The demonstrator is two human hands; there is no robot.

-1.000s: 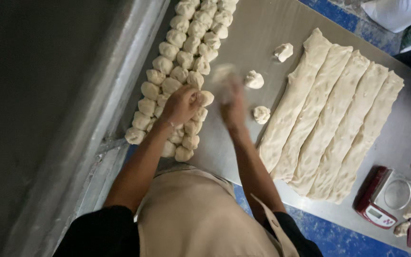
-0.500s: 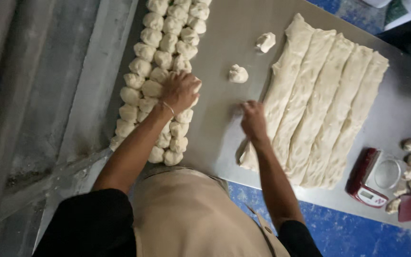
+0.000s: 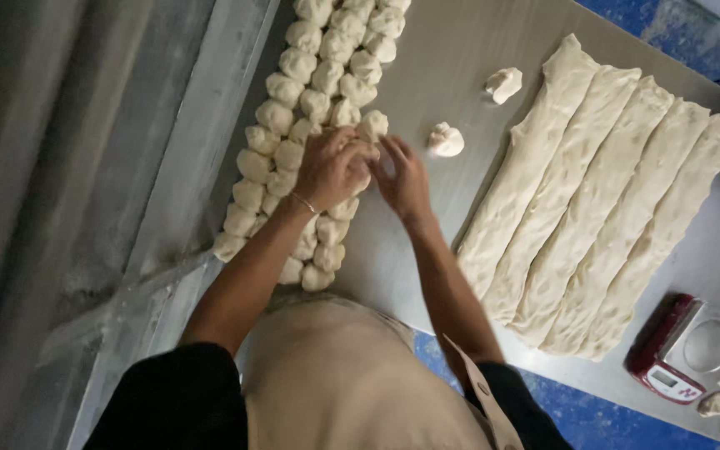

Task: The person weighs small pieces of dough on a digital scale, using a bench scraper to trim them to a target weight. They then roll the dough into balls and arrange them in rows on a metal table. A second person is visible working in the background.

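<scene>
On the grey steel bench [image 3: 452, 58], both hands meet over a pale dough ball at the edge of the packed rows.

The left hand [image 3: 331, 167] curls its grip over the small pale dough ball [image 3: 372, 125]; the right hand [image 3: 402, 179] cups beside it, fingers loosely bent, and whether it holds anything I cannot tell. Seating it well probably means pressing it snug against the rows of pale dough balls [image 3: 310, 108], well apart from the long flat dough strips [image 3: 593, 208].

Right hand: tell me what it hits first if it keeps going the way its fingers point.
The right hand points up the table, so it would probably first meet the dough ball at the edge of the dough ball rows, though depth is unclear.
</scene>
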